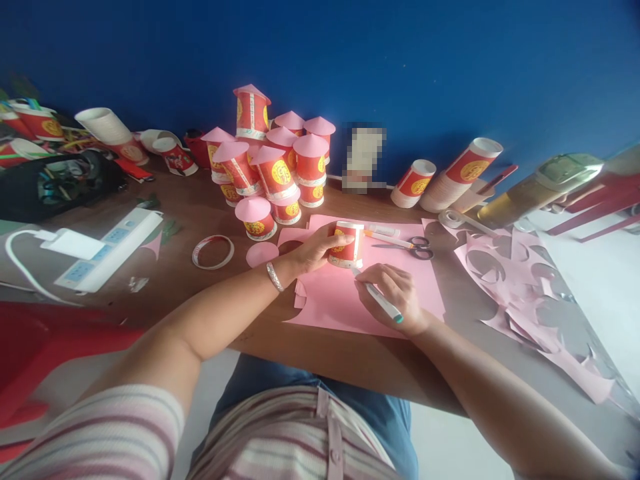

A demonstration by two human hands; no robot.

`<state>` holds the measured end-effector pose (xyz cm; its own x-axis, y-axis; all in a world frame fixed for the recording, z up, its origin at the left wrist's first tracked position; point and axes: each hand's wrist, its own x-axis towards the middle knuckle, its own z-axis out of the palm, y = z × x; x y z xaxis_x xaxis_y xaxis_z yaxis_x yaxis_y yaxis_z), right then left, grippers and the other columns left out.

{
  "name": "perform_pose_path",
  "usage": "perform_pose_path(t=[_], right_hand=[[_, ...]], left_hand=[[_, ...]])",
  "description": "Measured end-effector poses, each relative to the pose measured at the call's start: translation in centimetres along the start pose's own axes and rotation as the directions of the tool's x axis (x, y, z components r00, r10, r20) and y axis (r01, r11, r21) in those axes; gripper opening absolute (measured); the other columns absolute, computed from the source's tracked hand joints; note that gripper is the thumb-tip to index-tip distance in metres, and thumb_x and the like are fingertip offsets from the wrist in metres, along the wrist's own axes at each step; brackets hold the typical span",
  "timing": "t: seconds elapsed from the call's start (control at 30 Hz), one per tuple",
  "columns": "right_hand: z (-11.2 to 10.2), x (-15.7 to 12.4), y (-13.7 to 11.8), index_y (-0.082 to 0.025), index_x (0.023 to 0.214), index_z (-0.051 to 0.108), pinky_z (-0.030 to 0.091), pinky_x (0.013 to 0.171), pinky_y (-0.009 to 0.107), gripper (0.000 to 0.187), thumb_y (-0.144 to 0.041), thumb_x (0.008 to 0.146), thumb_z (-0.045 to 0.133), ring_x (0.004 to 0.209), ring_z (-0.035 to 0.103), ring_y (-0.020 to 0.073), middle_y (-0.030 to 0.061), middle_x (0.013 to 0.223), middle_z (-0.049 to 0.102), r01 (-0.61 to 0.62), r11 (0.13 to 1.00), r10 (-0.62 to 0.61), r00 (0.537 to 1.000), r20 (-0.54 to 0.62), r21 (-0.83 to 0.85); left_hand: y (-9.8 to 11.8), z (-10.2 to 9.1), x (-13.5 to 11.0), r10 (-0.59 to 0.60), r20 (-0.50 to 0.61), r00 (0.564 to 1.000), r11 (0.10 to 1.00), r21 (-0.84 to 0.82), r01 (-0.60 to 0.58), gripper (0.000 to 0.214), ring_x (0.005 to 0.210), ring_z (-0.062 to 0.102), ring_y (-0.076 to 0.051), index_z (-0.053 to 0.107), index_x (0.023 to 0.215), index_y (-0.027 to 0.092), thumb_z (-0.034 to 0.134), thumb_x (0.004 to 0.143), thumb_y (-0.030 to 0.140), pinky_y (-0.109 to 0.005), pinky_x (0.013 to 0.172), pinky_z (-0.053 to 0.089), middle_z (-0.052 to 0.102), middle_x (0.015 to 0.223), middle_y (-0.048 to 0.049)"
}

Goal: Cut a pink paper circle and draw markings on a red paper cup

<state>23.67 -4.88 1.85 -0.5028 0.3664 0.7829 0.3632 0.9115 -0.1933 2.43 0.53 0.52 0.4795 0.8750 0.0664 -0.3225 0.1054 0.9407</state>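
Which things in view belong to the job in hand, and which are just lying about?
Belong:
red cup in the left hand
white pen in the right hand
pink sheet below
probably the cone-topped cups

Likely just lying about:
power strip
black bag
gold bottle

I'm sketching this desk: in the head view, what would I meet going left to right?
Power strip, white-and-red ring, left hand holding a cup, right hand holding a marker, pink paper scraps.

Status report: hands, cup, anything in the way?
Left hand gripping red cup. Right hand holding marker, tip by cup's base. Scissors on pink paper, apart from cup, not blocking.
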Motion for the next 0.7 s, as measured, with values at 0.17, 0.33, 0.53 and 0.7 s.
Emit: perform_pose_path(t=[0.17, 0.33, 0.53, 0.7], right_hand=[[-0.03, -0.10, 0.12, -0.024, 0.102, 0.059, 0.052, 0.061, 0.025, 0.018, -0.008, 0.098, 0.065, 0.062, 0.064, 0.0124, -0.0014, 0.078, 0.071, 0.005, 1.000, -0.004, 1.000, 0.021, -0.030], [-0.13, -0.17, 0.25, -0.023, 0.103, 0.060, 0.052, 0.062, 0.026, 0.020, -0.005, 0.096, 0.065, 0.063, 0.066, 0.0132, -0.0009, 0.079, 0.071, 0.015, 0.999, -0.014, 1.000, 0.020, -0.035], [-0.09, -0.26, 0.37, -0.024, 0.102, 0.060, 0.053, 0.062, 0.027, 0.020, -0.006, 0.096, 0.066, 0.062, 0.066, 0.0138, -0.0015, 0.078, 0.071, 0.015, 0.998, -0.014, 1.000, 0.024, -0.055], [-0.03, -0.34, 0.38, -0.025, 0.105, 0.060, 0.053, 0.062, 0.027, 0.021, -0.006, 0.095, 0.066, 0.063, 0.067, 0.0143, -0.0018, 0.079, 0.072, 0.014, 0.998, -0.011, 0.999, 0.039, -0.054]], left_hand=[[0.40, 0.44, 0.01, -0.005, 0.000, 1.000, 1.000, -0.004, 0.005, 0.039, 0.080, 0.059, -0.016, 0.071, 0.097, 0.014, 0.082, 0.085, 0.049, -0.029, 0.074, 0.048, 0.068, 0.090, -0.0055], [0.36, 0.52, 0.07, 0.000, 0.005, 1.000, 1.000, -0.018, 0.000, 0.041, 0.078, 0.059, -0.015, 0.070, 0.096, 0.013, 0.085, 0.083, 0.049, -0.027, 0.072, 0.049, 0.067, 0.087, -0.0050], [0.39, 0.58, -0.02, 0.002, -0.010, 1.000, 1.000, -0.004, -0.002, 0.043, 0.088, 0.065, -0.019, 0.072, 0.108, 0.014, 0.085, 0.084, 0.047, -0.031, 0.081, 0.053, 0.072, 0.099, -0.0080], [0.49, 0.71, -0.06, 0.007, -0.010, 1.000, 1.000, 0.006, -0.007, 0.042, 0.083, 0.061, -0.017, 0.072, 0.105, 0.013, 0.085, 0.084, 0.048, -0.029, 0.077, 0.051, 0.070, 0.094, -0.0066]])
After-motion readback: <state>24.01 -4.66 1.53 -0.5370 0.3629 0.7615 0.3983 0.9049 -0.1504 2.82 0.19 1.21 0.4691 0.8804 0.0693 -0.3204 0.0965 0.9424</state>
